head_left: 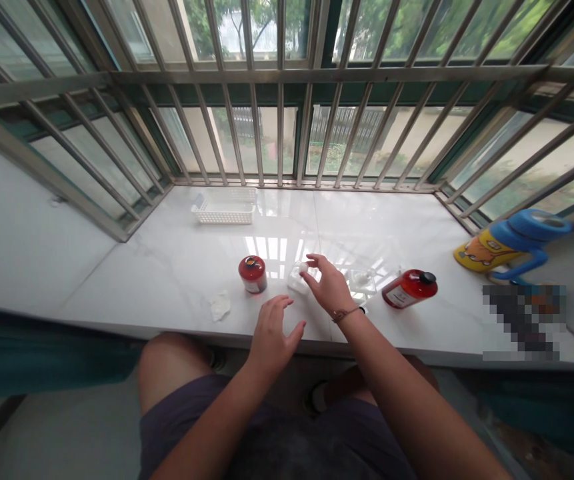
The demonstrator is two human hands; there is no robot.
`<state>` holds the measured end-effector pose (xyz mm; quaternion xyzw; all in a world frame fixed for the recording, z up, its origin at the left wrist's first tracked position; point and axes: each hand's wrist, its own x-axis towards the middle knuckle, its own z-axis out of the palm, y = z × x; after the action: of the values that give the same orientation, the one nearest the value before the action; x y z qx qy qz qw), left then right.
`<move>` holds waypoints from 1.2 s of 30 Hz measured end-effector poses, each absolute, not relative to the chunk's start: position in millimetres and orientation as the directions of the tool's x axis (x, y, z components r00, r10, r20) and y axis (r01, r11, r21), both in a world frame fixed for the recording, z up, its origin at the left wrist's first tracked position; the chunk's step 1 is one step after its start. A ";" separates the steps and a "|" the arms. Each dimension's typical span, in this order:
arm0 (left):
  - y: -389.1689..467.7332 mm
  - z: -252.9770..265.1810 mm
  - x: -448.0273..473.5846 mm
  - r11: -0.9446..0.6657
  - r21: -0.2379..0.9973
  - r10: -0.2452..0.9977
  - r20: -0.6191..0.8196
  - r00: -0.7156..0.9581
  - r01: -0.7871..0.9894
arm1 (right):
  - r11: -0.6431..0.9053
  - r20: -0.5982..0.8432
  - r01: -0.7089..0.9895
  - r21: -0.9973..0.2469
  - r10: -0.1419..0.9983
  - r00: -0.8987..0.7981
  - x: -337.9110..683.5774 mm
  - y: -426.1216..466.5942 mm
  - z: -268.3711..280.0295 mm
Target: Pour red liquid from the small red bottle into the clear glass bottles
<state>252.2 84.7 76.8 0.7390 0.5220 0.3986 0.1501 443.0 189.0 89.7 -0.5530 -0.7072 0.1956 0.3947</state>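
My right hand (327, 283) has its thumb and fingers closed around a small white round piece (303, 268), whose kind I cannot make out. Just below it sits a small clear-white dish (297, 283), partly covered by the fingers. My left hand (273, 330) hovers near the counter's front edge, fingers apart, with nothing in it. Beyond its fingertips stands a round red bottle (253, 275). To the right of my right wrist lies another clear dish (363, 280), and past it a larger red bottle (409, 289) with a black cap and white label.
A crumpled white tissue (220, 306) lies left of my left hand. At the back stands a white plastic basket (225, 207). A blue and yellow drinking bottle (509, 243) is at the right, with a blurred-out item near it. Metal bars (281, 133) line the window behind.
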 end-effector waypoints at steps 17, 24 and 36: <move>92.7 39.9 278.0 -0.341 0.652 0.928 0.347 0.134 0.678 | 0.237 0.310 0.584 -0.776 0.950 0.026 447.2 79.1 77.5; 92.0 39.8 276.8 -0.335 0.629 0.931 0.337 0.142 0.701 | 0.175 0.196 0.374 -0.911 0.980 0.018 443.4 66.4 70.9; 91.9 42.8 278.2 -0.339 0.603 0.923 0.362 0.131 0.722 | 0.142 0.181 0.341 -0.929 0.980 0.083 443.1 61.6 63.6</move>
<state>278.2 91.9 42.8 0.7385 0.5568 0.3526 0.1424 443.1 61.6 63.6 -0.5619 -0.5875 0.3363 0.4754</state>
